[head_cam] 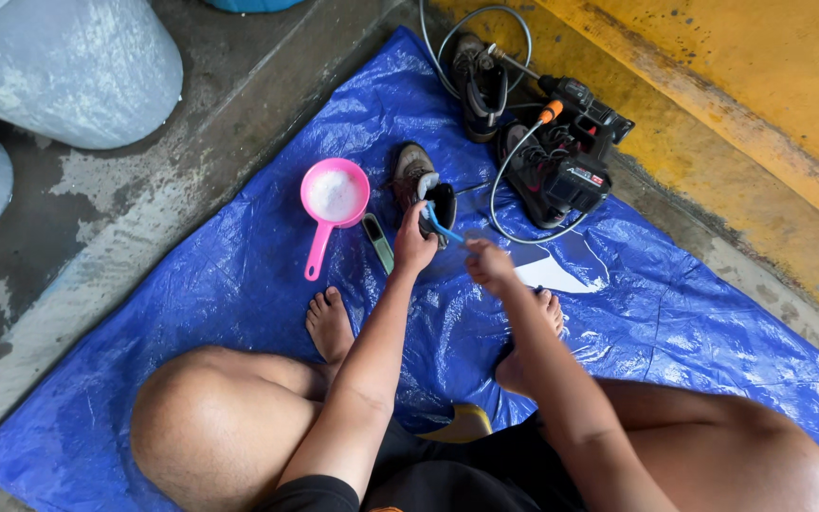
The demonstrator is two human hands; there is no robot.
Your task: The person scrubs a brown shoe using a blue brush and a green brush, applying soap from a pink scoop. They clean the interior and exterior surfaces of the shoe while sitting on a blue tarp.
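- Head view is looking down on a person squatting barefoot on a blue tarp (239,275), with the left hand (413,245) gripping the rim of a brown and black shoe (421,185) and steadying it on the tarp just ahead of the feet
- The right hand (490,265) is clenching the handle of a thin blue brush (443,228), whose far end is reaching into the shoe's opening
- Judging by this, the scrubbing of the shoe's inside is the step in hand; the next move is calling for short strokes with the left hand keeping the shoe from tipping
- A pink scoop (334,194) holding white powder or suds is sitting just left of the shoe, and a dark flat tool (377,242) is lying between them
- Counting: three shoes seem to be showing, one held, another shoe (479,85) farther off, a third partly hidden under a black power tool (575,142) with a grey hose (500,185); one scoop, one brush, two grey sacks (78,66)
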